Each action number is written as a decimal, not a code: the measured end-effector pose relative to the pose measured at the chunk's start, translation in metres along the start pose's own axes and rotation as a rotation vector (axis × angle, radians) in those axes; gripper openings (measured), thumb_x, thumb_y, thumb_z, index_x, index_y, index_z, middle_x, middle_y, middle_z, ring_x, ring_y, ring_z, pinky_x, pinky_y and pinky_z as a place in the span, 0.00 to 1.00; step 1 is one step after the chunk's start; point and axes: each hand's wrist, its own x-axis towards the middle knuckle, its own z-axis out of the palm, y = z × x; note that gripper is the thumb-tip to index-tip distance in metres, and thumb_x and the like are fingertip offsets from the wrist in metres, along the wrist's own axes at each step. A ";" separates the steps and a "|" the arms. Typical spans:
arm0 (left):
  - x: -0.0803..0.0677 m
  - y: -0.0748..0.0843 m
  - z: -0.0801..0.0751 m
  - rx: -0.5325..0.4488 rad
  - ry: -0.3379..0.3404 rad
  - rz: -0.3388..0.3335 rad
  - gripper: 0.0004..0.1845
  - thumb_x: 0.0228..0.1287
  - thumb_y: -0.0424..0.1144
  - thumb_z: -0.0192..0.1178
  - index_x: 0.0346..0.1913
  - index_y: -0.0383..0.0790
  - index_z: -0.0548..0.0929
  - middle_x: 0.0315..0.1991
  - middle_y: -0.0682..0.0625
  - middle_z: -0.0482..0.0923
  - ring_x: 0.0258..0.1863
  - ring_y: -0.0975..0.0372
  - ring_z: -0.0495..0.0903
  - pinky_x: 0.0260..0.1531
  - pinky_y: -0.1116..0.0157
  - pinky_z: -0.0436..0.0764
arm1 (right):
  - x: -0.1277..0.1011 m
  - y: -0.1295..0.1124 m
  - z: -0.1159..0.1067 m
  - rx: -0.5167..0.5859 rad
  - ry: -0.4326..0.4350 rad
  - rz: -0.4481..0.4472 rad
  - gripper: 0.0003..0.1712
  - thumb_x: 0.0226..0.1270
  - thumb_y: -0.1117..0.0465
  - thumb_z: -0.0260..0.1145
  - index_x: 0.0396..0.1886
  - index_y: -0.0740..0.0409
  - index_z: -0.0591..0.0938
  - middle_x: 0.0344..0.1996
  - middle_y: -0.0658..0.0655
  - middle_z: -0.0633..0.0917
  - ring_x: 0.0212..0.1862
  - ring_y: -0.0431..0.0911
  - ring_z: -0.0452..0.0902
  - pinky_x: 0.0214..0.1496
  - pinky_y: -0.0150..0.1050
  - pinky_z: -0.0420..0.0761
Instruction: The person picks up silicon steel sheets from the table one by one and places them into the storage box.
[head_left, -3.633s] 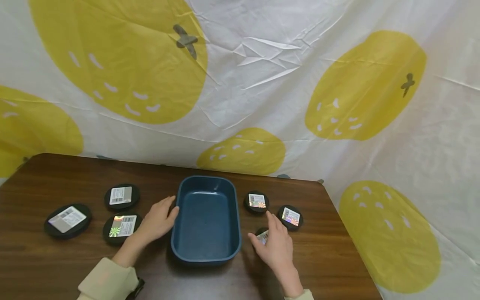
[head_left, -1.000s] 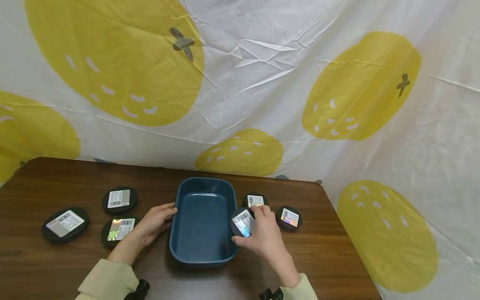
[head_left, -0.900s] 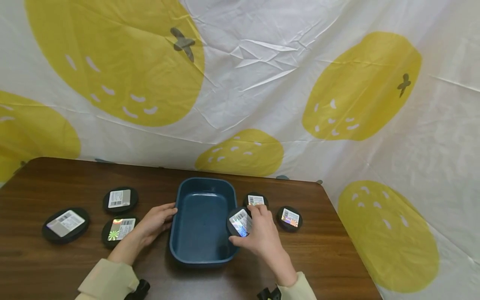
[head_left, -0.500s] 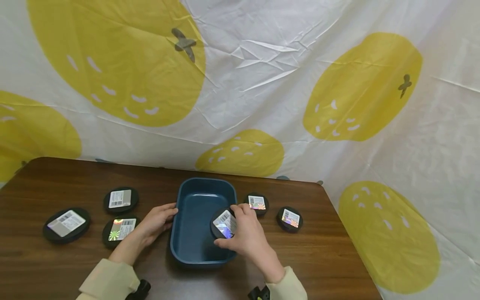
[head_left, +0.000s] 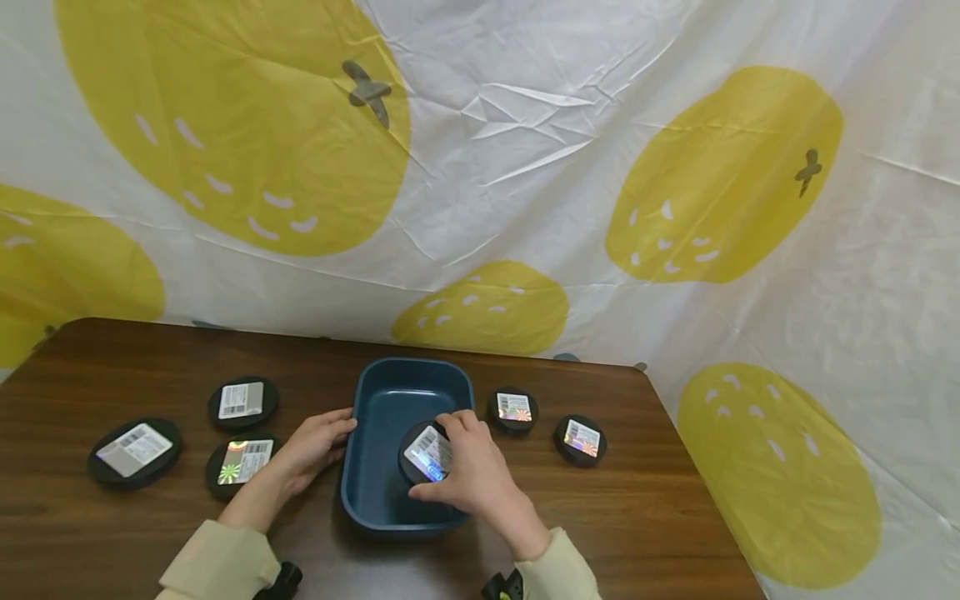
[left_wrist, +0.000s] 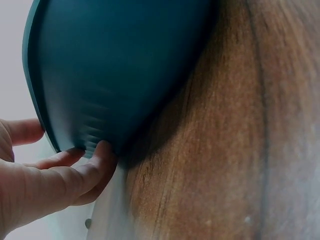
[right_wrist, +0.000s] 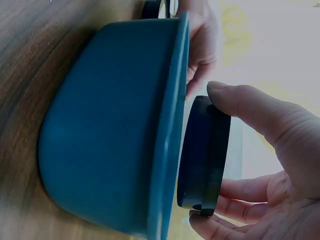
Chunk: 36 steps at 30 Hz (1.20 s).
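Labelled blk disc [head_left: 426, 452] gripped by RH [head_left: 474, 468], thumb & fingers on edge, held just above blue tray [head_left: 375, 454]. Tray's L side touched by LH [head_left: 309, 446], fingers loosely extended. 3 discs [head_left: 242, 403] placed L of tray, 2 discs [head_left: 581, 440] R.

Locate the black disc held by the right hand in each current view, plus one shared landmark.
Head: black disc in the lower middle, slightly left of centre, above the blue tray.
Left wrist: not in it.
Right wrist: black disc just right of centre, nearly side-on, between tray rim and hand.
Landmark: blue tray, in all three.
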 end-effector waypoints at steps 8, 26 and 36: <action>0.001 0.000 0.002 0.004 0.015 -0.019 0.27 0.72 0.34 0.40 0.67 0.18 0.52 0.63 0.27 0.62 0.56 0.52 0.71 0.58 0.50 0.68 | 0.005 -0.002 0.014 -0.015 -0.048 -0.024 0.49 0.31 0.45 0.82 0.56 0.63 0.75 0.47 0.57 0.75 0.44 0.49 0.71 0.42 0.38 0.77; 0.002 -0.002 0.001 -0.002 0.013 -0.012 0.27 0.72 0.34 0.40 0.66 0.17 0.52 0.63 0.26 0.60 0.60 0.46 0.67 0.60 0.47 0.65 | 0.005 -0.006 0.032 -0.047 -0.127 -0.032 0.47 0.32 0.44 0.81 0.54 0.63 0.76 0.45 0.56 0.75 0.42 0.47 0.70 0.38 0.34 0.76; 0.002 -0.002 0.002 0.000 0.017 -0.003 0.27 0.72 0.34 0.40 0.66 0.17 0.53 0.62 0.26 0.62 0.59 0.46 0.68 0.59 0.46 0.65 | 0.003 -0.006 0.038 -0.077 -0.134 -0.047 0.46 0.32 0.45 0.82 0.53 0.62 0.77 0.44 0.54 0.75 0.40 0.46 0.70 0.35 0.33 0.75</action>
